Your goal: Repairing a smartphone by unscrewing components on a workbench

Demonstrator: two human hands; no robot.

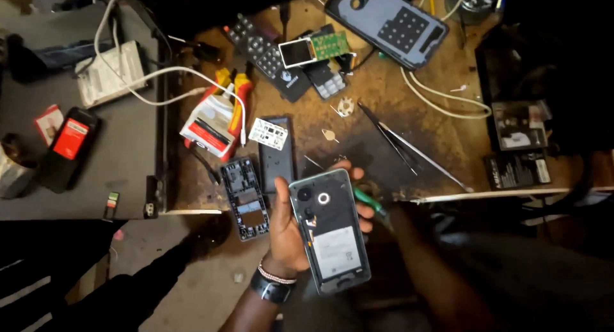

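Opened smartphone (330, 230): back cover off, battery and camera ring exposed, held face-down above the near edge of the bench (409, 146), tilted slightly.
Left hand (288, 233): cupped under the phone, fingers (366, 210) wrapped round its right edge, thumb on the left edge; clamped on the phone, bracelet and watch at the wrist.
Right hand: mostly hidden in shadow at the phone's lower right; apparently gripping a green-handled tool (369, 201); fingers cannot be told open or closed.
Risk, slip: held by the edges only, over the bench lip; a loosened grip likely drops it to the floor.
Risk, tool: tip close to the bare internals; a careless stroke could nick the battery or a flex cable.
Near clutter: black phone frame (245, 198) and dark phone body (277, 154) just beside the hand; easily knocked off the edge by the wrist.
Further out: tweezers (409, 146) right of centre, removed back cover (387, 24) at top, white cable (160, 76) looping across; snag hazard when reaching.
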